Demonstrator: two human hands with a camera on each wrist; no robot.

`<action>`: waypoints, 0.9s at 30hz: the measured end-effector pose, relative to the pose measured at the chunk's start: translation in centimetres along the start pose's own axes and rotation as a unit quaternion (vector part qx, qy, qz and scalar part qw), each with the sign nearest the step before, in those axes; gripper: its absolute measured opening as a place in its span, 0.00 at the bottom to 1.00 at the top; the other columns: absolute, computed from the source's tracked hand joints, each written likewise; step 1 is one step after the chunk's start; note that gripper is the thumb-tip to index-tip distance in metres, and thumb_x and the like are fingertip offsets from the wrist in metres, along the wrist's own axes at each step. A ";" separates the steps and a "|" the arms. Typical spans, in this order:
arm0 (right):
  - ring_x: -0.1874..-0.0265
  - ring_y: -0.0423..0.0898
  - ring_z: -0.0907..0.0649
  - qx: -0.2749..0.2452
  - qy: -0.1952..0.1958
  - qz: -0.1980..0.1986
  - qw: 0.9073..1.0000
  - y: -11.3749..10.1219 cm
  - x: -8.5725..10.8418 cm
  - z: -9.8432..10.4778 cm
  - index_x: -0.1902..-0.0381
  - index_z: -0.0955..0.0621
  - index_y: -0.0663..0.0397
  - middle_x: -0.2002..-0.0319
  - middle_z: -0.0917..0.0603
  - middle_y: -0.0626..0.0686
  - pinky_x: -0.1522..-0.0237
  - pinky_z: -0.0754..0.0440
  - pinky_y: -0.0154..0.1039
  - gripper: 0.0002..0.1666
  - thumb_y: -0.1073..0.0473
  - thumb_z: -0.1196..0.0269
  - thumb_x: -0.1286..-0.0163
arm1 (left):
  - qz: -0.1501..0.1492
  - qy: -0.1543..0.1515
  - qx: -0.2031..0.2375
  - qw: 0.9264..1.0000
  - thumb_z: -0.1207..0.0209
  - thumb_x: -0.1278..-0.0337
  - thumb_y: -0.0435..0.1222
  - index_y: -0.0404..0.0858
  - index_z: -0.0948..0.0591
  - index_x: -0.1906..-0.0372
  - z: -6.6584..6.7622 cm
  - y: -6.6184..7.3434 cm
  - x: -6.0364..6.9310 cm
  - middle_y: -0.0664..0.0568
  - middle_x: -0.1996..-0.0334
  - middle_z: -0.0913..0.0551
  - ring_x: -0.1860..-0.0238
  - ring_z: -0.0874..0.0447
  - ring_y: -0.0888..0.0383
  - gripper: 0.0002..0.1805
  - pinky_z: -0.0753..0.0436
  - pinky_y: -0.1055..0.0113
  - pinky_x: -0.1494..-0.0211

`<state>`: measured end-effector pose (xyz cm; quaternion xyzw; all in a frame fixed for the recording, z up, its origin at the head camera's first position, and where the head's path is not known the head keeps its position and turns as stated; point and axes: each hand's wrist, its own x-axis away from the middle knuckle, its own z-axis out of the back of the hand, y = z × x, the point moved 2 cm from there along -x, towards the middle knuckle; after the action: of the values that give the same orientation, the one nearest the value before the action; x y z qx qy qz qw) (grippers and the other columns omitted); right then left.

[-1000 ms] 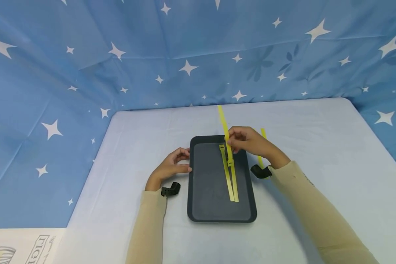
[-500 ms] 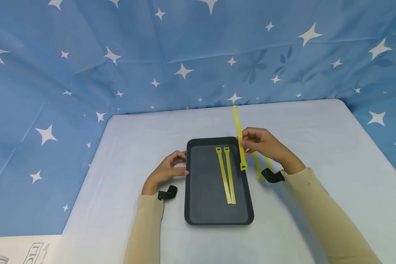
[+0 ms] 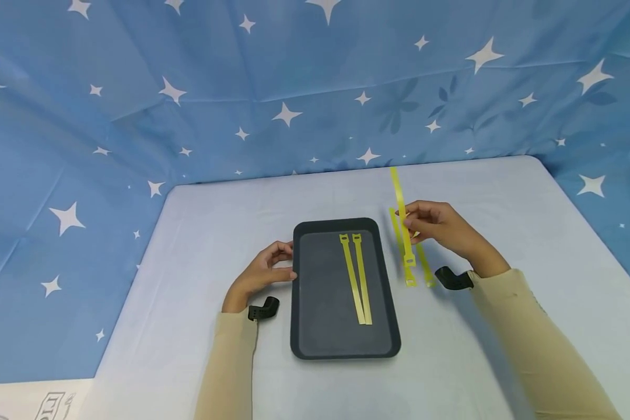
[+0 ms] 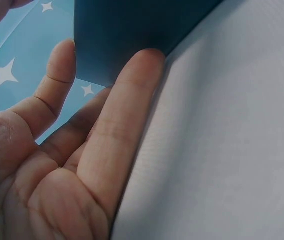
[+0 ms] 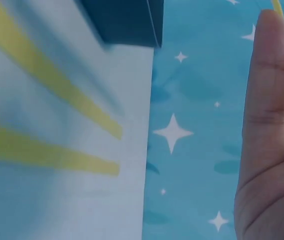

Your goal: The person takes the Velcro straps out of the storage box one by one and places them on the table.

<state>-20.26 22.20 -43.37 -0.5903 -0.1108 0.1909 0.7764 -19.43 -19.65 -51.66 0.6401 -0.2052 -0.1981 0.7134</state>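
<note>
Nearest, two beige sleeves reach up from the lower edge, the left sleeve (image 3: 228,361) and the right sleeve (image 3: 546,344), over the white worktop (image 3: 231,221). Between them sits the dark tray (image 3: 345,356), shallow and lying flat. It holds two yellow straps, a left one (image 3: 353,280) and a right one (image 3: 363,280), side by side right of its middle; their plain near ends meet and their slotted ends stand slightly apart toward the far rim. The rest of its floor is bare.

The left hand (image 3: 265,271) rests its thumb and fingers against the tray's left wall; that grip is loose, steadying rather than clasping.

Past the tray's right wall, two more straps lie on the worktop, one just beside the tray (image 3: 398,236) and one farther right (image 3: 424,263), slotted ends toward the person. Above them the right hand (image 3: 443,227) has its grip pinched on the held strap (image 3: 398,192), slotted end nearest, plain end pointing away. Whether it touches the strap below is unclear.

The step looks like setting straps down outside the tray, one by one. The next move seems to call for lowering the held strap clear of its neighbours before letting go.

Farthest, a blue curtain (image 3: 215,46) with white stars.
</note>
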 end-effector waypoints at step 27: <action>0.65 0.43 0.14 0.053 0.032 -0.099 0.993 3.2 2.5 4.3 0.31 0.30 0.76 0.60 0.14 0.54 0.58 0.09 0.40 0.23 0.69 0.42 0.16 | 0.015 0.009 0.000 1.000 0.30 0.40 0.26 0.24 0.28 0.42 0.0 0.0 0.0 0.32 0.17 0.40 0.32 0.25 0.44 0.26 0.20 0.68 0.36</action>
<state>-20.29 27.76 -45.40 -0.5405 -0.1338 0.0996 0.8247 -19.44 -19.65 -51.67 0.6386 -0.2089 -0.1815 0.7181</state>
